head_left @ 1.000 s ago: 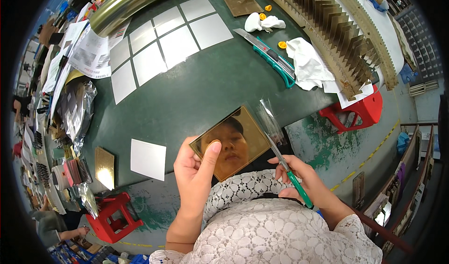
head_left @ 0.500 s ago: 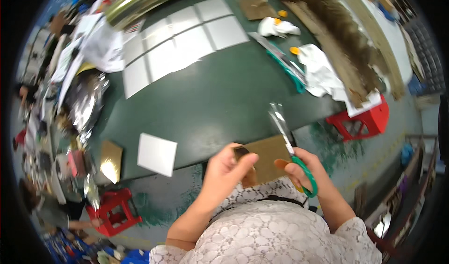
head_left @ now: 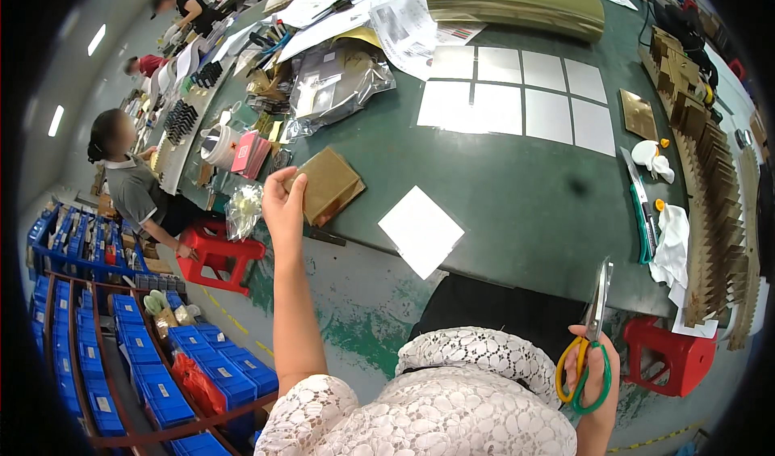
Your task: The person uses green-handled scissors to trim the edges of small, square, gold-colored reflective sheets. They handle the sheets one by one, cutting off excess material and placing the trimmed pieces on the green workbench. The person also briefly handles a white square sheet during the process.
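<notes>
Setting gold plate [head_left: 327,183] flat on stack w/ left hand [head_left: 284,205] gripping its edge; right hand [head_left: 593,373] clenched on scissors [head_left: 589,344], blades pointed away fr. worktop [head_left: 500,181].

A: Item, light. Ceiling strip lamps [head_left: 98,39] are glowing at upper left and lighting the scene evenly and brightly.

B: Item, glare. The white squares [head_left: 517,100] are washing out, and the gold curved piece [head_left: 517,4] and the foil bags [head_left: 335,84] are catching bright reflections.

A: Item, shadow. Soft and faint on the green table [head_left: 500,181].

B: Item, distortion. The table edges are bending toward the rim, and a black vignette is closing off the corners.

A: Item, focus. Sharp at centre, with fine detail thinning at the rim.
</notes>
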The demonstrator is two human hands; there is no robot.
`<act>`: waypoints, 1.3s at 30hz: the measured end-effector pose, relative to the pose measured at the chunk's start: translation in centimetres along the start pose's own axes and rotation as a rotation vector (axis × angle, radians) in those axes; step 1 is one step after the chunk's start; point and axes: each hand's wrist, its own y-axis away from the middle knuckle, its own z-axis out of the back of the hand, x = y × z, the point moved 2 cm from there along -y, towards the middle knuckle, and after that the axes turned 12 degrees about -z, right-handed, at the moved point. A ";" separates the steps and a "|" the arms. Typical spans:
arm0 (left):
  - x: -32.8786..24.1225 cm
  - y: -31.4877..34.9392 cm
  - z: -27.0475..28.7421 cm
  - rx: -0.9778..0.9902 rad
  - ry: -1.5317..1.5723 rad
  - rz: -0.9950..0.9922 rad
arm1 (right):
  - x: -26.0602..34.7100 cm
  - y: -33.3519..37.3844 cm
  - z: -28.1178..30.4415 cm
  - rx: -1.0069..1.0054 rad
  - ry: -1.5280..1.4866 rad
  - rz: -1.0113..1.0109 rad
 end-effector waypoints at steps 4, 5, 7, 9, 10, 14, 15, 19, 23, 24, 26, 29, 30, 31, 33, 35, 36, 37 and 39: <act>-3.9 1.7 -1.6 0.052 -0.892 -0.507 | 0.6 0.1 -0.8 -0.010 0.002 -0.003; -4.9 2.1 -2.4 0.133 -0.728 -0.449 | 0.6 0.2 -1.0 -0.022 0.015 0.006; -6.9 3.6 -3.8 0.376 -0.399 -0.174 | 0.6 0.1 -1.0 0.006 0.020 0.019; -9.8 5.7 -5.3 0.640 -0.295 -0.180 | 1.1 0.0 -1.6 0.034 0.031 0.001; -11.0 6.8 -6.0 0.740 -0.358 -0.404 | 1.1 0.0 -2.0 0.050 0.041 -0.010; -10.2 9.3 -7.2 0.957 -0.466 -0.493 | 1.3 -0.2 -3.2 0.100 0.135 -0.089; -9.5 9.3 -7.4 0.958 -0.454 -0.517 | 1.3 -0.3 -3.3 0.113 0.135 -0.086; -9.1 8.5 -7.9 0.888 -0.407 -0.672 | 0.7 -0.2 -3.2 0.116 0.121 -0.085; -9.0 7.0 -8.4 0.646 -0.246 -0.534 | 0.1 -0.1 -3.0 0.105 0.110 -0.085; -9.1 6.6 -8.8 0.542 -0.188 -0.448 | 0.2 0.0 -2.9 0.102 0.112 -0.085; -8.3 7.0 -8.9 0.326 0.295 0.060 | 0.7 0.4 -2.8 0.131 0.105 -0.085; -11.4 8.0 -12.4 0.276 0.672 0.345 | -0.1 0.4 -1.8 0.108 0.121 -0.074; -12.7 8.6 -13.5 0.272 0.793 0.434 | -0.2 0.5 -1.5 0.113 0.120 -0.051; -12.7 9.5 -14.3 0.348 0.791 0.491 | -0.5 0.5 -1.3 0.110 0.122 -0.030; -13.8 11.1 -16.0 0.445 0.874 0.568 | -0.7 0.6 -0.8 0.116 0.123 -0.027; -14.1 12.3 -17.1 0.545 0.887 0.591 | -0.8 0.7 -0.4 0.125 0.156 0.010; -14.4 12.7 -17.3 0.575 0.878 0.589 | -0.7 0.7 -0.4 0.143 0.169 0.030; -14.6 13.0 -17.6 0.601 0.869 0.587 | -0.4 0.8 -0.2 0.153 0.167 0.019; -14.7 13.4 -18.0 0.650 0.850 0.563 | -0.3 1.0 0.1 0.143 0.183 0.031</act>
